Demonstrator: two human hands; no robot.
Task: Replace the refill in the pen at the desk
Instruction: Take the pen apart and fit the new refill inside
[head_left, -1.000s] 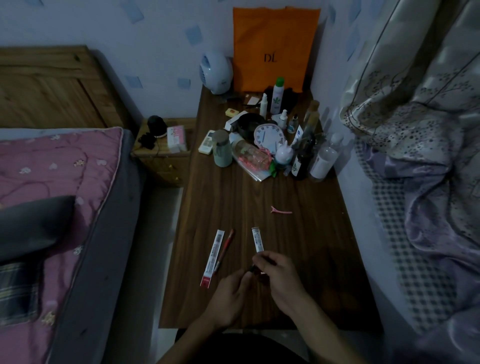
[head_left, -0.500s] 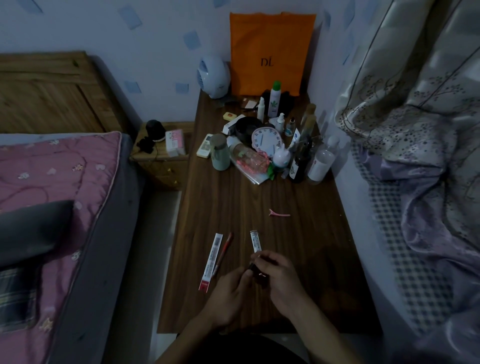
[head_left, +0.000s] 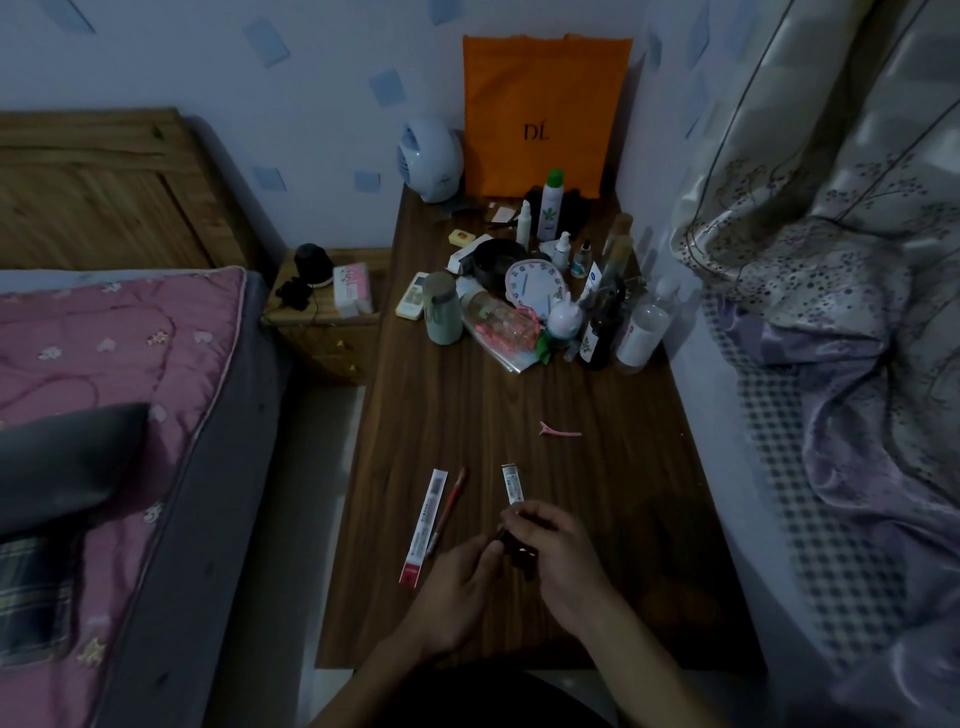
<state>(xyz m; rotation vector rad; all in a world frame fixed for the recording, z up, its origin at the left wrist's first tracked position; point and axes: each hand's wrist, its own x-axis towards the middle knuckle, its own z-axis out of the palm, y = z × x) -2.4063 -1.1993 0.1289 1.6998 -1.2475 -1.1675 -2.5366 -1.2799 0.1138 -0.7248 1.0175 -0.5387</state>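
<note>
Near the front of the wooden desk (head_left: 467, 415), my left hand (head_left: 457, 587) and my right hand (head_left: 561, 561) meet over a dark pen (head_left: 517, 553), both with fingers curled round it. Most of the pen is hidden by my fingers. A white refill packet (head_left: 511, 484) lies just beyond my right hand. To the left lie a long white refill packet with a red end (head_left: 423, 525) and a red pen (head_left: 448, 512) beside it.
A pink hair clip (head_left: 558, 430) lies mid-desk. Bottles, a clock (head_left: 535, 288), a jar (head_left: 441, 309) and an orange bag (head_left: 540, 104) crowd the far end. A bed (head_left: 104, 415) runs along the left, a curtain and bedding (head_left: 857, 364) on the right.
My hands stay together at the pen with only small finger shifts. The view has tilted slightly.
</note>
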